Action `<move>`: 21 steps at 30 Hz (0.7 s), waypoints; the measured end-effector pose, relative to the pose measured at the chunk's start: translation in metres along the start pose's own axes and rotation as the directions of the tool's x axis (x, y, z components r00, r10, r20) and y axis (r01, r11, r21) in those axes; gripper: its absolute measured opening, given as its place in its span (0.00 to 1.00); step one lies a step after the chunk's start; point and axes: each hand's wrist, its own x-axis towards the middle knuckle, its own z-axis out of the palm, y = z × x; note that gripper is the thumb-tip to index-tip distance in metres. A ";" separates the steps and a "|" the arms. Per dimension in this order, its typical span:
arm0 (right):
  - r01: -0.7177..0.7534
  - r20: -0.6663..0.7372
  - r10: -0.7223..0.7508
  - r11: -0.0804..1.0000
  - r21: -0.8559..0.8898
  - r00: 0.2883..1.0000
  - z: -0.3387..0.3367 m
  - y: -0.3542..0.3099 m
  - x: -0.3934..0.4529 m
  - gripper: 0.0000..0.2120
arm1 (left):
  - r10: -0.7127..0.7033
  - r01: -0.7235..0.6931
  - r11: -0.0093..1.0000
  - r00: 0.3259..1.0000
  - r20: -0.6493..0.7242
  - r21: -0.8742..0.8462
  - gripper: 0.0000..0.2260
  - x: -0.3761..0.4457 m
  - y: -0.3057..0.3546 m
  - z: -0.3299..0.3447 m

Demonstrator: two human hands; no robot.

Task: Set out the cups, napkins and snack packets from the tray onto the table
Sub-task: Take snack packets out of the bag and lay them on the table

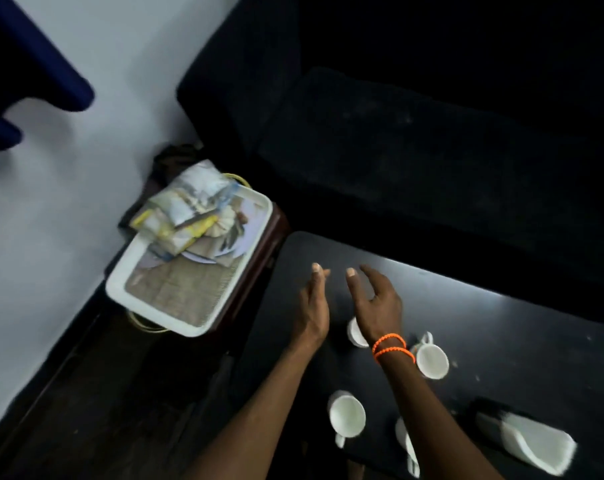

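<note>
A white tray [118, 284] sits on a small brown stand left of the black table [501, 327]. Snack packets [181, 211] lie piled at the tray's far end. Several white cups stand on the table: one [347, 414] near the front, one [431, 360] to the right of my wrist, one [356, 336] partly hidden under my right hand, one [408, 445] behind my right forearm. White napkins [536, 446] lie at the table's right front. My left hand [312, 306] and my right hand [375, 303], with orange wristbands, hover over the table with fingers straight, holding nothing.
A dark sofa [397, 133] runs along the far side of the table. The brown stand [262, 244] under the tray touches the table's left end. Pale floor [68, 202] lies to the left, with a blue shape [34, 64] at the top left.
</note>
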 end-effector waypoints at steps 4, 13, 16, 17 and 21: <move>0.087 0.167 -0.076 0.994 -0.062 0.983 0.064 -0.046 0.001 0.22 | 0.013 -0.022 0.998 0.985 -0.170 -0.051 0.39 0.024 0.015 -0.066; 0.101 0.398 -0.076 0.994 -0.044 0.914 0.196 -0.111 0.018 0.22 | 0.008 -0.039 0.995 0.947 -0.322 -0.089 0.31 0.082 0.023 -0.175; 0.033 0.429 -0.016 0.999 -0.032 0.903 0.233 -0.127 0.036 0.21 | 0.079 -0.099 0.994 0.940 -0.333 -0.044 0.29 0.103 0.028 -0.202; 0.018 0.429 0.000 0.999 -0.036 0.904 0.244 -0.132 0.042 0.22 | 0.119 -0.127 0.992 0.923 -0.366 0.002 0.25 0.112 0.031 -0.211; -0.130 0.391 0.104 0.991 0.039 0.914 0.279 -0.144 0.065 0.25 | 0.314 -0.073 0.917 0.736 -0.600 0.391 0.08 0.148 0.051 -0.253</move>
